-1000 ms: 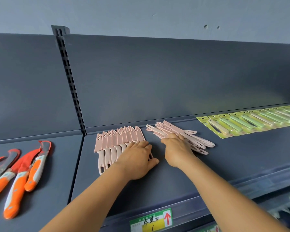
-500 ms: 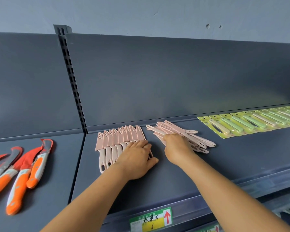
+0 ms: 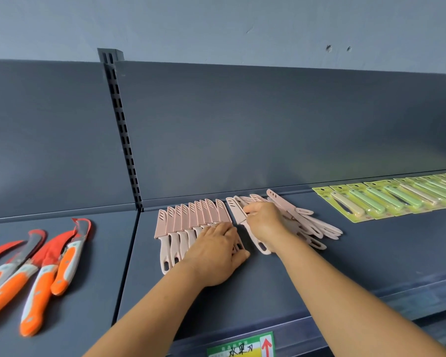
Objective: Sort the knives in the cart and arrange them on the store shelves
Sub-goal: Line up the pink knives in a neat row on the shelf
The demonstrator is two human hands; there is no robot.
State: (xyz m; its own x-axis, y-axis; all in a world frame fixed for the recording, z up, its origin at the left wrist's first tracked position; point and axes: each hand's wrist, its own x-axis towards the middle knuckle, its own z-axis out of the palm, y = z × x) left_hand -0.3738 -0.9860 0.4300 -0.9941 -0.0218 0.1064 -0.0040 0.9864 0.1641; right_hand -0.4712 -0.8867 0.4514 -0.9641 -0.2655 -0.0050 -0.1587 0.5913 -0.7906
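Item: one pink knife (image 3: 245,222), sheathed, pinched in my right hand (image 3: 264,222), lying just off the right end of the row; its looped handle end shows below my wrist, on the shelf (image 3: 307,274).

Row of pink knives (image 3: 188,222): sheaths side by side, tips toward the back panel, handles toward me. My left hand (image 3: 214,253) lies flat on the handles at the row's right end, fingers spread and pressing down.

Loose pile of pink knives (image 3: 312,225): heaped crosswise behind and right of my right hand, handles pointing right.

Green carded knives (image 3: 386,197): overlapping packs in a line running off to the far right along the same shelf, well apart from the pile.

Orange-handled knives (image 3: 44,266): red blade guards, laid at a slant on the neighbouring shelf section to the left.

Surface: dark grey metal shelf, matching back panel (image 3: 268,130), slotted upright (image 3: 121,132) dividing the two sections.

Front edge: green and yellow price label (image 3: 240,347) with a red arrow.

Above: pale blue-grey wall (image 3: 216,24), two small dark marks.
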